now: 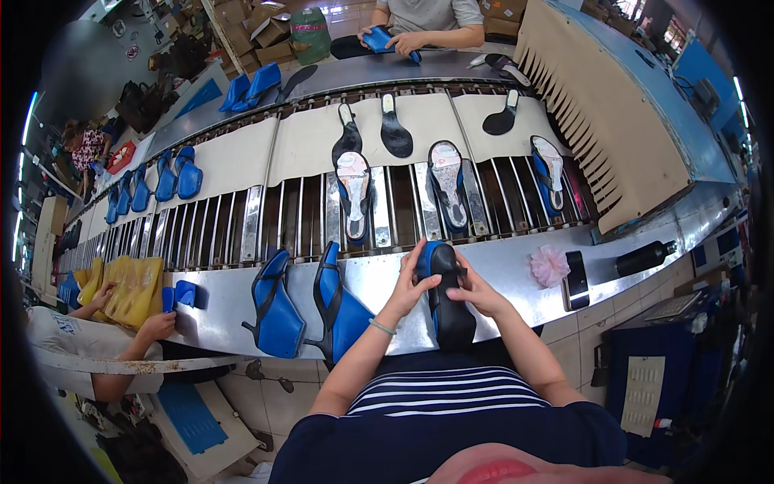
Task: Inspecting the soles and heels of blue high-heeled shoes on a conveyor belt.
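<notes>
Close in front of me, at the near edge of the metal bench, both my hands hold a black-and-blue shoe (450, 310), its black underside facing up. My left hand (409, 284) wraps its left side, thumb on the black surface. From the other side my right hand (479, 292) grips it, thumb pressed on the black part. The fingers beneath are partly hidden. Left of my hands stand two blue heeled shoes (278, 310) with black straps, the nearer one a blue mule (348, 315). Beyond my hands, shoes with pale insoles, including a middle sandal (448, 185), lie across the rollers.
A roller conveyor (306, 211) with cream mats carries black soles (395, 129) and blue shoes (188, 173). On the right lie a phone (576, 281), a pink scrunchie (549, 265) and a black bottle (645, 258). A fringed tunnel (609, 105) covers the belt's right end. Co-workers sit opposite and at left.
</notes>
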`<state>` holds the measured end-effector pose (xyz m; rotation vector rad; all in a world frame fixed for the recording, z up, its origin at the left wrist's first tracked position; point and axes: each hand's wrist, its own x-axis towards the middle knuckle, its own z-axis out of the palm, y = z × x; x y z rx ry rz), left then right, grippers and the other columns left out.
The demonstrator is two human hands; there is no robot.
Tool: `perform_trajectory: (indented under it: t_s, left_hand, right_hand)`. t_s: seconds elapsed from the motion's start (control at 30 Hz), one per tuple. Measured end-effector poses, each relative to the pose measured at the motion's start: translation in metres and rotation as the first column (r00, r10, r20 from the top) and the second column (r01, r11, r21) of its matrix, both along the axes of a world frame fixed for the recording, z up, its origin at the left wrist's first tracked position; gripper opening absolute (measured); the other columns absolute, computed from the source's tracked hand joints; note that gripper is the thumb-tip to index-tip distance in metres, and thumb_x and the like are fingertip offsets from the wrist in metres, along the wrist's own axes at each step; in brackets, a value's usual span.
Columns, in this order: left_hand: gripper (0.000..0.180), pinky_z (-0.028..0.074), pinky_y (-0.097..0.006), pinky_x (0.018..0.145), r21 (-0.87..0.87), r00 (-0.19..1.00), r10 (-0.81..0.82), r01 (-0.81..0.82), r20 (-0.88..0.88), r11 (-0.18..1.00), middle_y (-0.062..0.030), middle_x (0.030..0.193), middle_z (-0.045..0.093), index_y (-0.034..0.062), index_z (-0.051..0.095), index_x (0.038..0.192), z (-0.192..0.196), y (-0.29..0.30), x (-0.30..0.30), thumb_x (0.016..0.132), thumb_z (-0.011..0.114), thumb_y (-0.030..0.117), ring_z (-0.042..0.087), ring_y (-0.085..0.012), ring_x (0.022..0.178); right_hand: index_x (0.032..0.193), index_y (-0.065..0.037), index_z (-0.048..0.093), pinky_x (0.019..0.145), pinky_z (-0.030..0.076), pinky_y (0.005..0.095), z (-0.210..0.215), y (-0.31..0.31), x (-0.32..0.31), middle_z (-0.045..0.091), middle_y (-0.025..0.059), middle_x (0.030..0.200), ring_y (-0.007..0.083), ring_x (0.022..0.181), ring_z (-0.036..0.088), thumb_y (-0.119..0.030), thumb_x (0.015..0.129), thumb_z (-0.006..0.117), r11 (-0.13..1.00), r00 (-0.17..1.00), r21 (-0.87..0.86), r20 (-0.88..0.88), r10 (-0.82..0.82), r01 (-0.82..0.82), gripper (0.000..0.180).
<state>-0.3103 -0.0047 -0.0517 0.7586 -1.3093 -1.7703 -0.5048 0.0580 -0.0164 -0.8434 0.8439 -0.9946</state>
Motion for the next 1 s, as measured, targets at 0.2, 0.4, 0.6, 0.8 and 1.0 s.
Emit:
perform_trajectory:
  t_s: [0.2, 0.4, 0.6, 0.8, 1.0]
  left_hand:
    - [0.089, 0.031, -0.037, 0.112, 0.067, 0.999, -0.054, 0.053, 0.009, 0.996, -0.0120, 0.133, 0.035, 0.0228, 0.035, 0.154, 0.006, -0.016, 0.022, 0.078, 0.081, 0.020, 0.039, -0.0281, 0.130]
    - [0.079, 0.030, -0.040, 0.113, -0.181, 0.980, -0.081, 0.115, 0.184, 0.977, -0.0146, 0.146, 0.035, 0.0182, 0.037, 0.152, -0.008, -0.031, 0.020, 0.084, 0.077, 0.029, 0.037, -0.0305, 0.136]
    - [0.076, 0.029, -0.042, 0.113, 0.025, 0.988, -0.136, 0.134, 0.074, 0.991, -0.0157, 0.133, 0.038, 0.0269, 0.039, 0.148, 0.027, -0.014, 0.033, 0.083, 0.077, 0.037, 0.036, -0.0342, 0.134]
    - [0.074, 0.031, -0.042, 0.112, -0.037, 0.994, -0.045, 0.049, 0.099, 0.998, -0.0138, 0.127, 0.041, 0.0250, 0.045, 0.144, 0.016, -0.017, 0.038, 0.079, 0.079, 0.032, 0.039, -0.0315, 0.129]
    - [0.074, 0.034, -0.039, 0.110, -0.094, 0.995, 0.010, -0.001, 0.101, 0.996, -0.0125, 0.123, 0.042, 0.0224, 0.048, 0.143, 0.010, -0.018, 0.030, 0.077, 0.080, 0.027, 0.042, -0.0298, 0.126]
  right_hand:
    - [0.154, -0.008, 0.019, 0.102, 0.044, 0.0353, 0.006, -0.008, 0.037, 0.051, 0.0147, 0.136, 0.0233, 0.122, 0.053, -0.014, 0.083, 0.081, 0.982, 0.957, -0.061, -0.222, -0.188, 0.179, 0.095]
    - [0.138, -0.006, 0.044, 0.090, 0.051, 0.0315, -0.003, -0.012, 0.043, 0.060, 0.0078, 0.120, 0.0183, 0.107, 0.061, -0.009, 0.082, 0.078, 0.975, 0.948, -0.023, -0.229, -0.221, 0.222, 0.065]
    - [0.134, -0.006, 0.049, 0.085, 0.052, 0.0290, -0.011, -0.006, 0.051, 0.062, 0.0069, 0.112, 0.0168, 0.099, 0.061, -0.007, 0.082, 0.076, 0.960, 0.937, 0.008, -0.217, -0.273, 0.281, 0.059]
    - [0.123, -0.004, 0.050, 0.082, 0.050, 0.0263, 0.006, -0.010, 0.069, 0.061, 0.0055, 0.106, 0.0135, 0.094, 0.061, 0.001, 0.080, 0.073, 0.949, 0.933, -0.004, -0.178, -0.312, 0.316, 0.050]
    - [0.130, -0.005, 0.048, 0.082, 0.051, 0.0269, -0.008, -0.012, 0.062, 0.061, 0.0048, 0.108, 0.0137, 0.094, 0.061, 0.000, 0.081, 0.071, 0.942, 0.920, -0.057, -0.203, -0.336, 0.332, 0.054]
